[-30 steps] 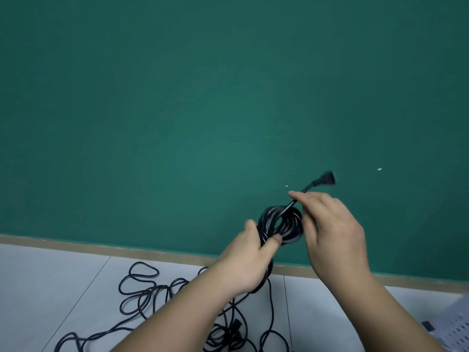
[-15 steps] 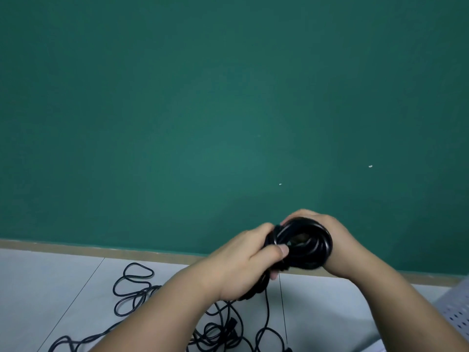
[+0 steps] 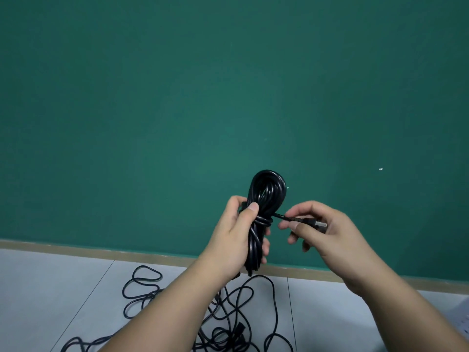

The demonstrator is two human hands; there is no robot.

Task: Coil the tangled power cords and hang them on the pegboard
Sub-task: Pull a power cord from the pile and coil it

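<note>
**Coiled cord** (image 3: 266, 199): black, wound into a long narrow bundle and held upright. Its upper loop stands above the left hand, and its lower end protrudes below that hand's palm. One turn of cord is wrapped round the bundle's waist, just right of the left thumb.

**Left hand** (image 3: 236, 240): closed round the middle of the bundle. The thumb is laid across the front and the fingertips show on the far side.

**Right hand** (image 3: 327, 232): held to the right of the bundle, apart from it. The free end (image 3: 280, 216) is pinched between thumb and forefinger, and the remaining fingers are loosely curled beneath.

**Connector** (image 3: 317, 224): black with a pale metallic tip, laid across the right hand's fingers and pointed away from the bundle. A short stretch of cord is drawn straight from the wrapped turn to this hand.

**Loose cords** (image 3: 236, 308): black and tangled in open loops, spread on the pale floor tiles (image 3: 50, 288) below both hands and partly covered by the left forearm.

**Green wall** (image 3: 177, 97) and **tan skirting strip** (image 3: 101, 252): found behind the hands, with the strip at wrist level.

**White perforated panel** (image 3: 465, 326): only a corner is seen, at the picture's edge beyond the right forearm.
</note>
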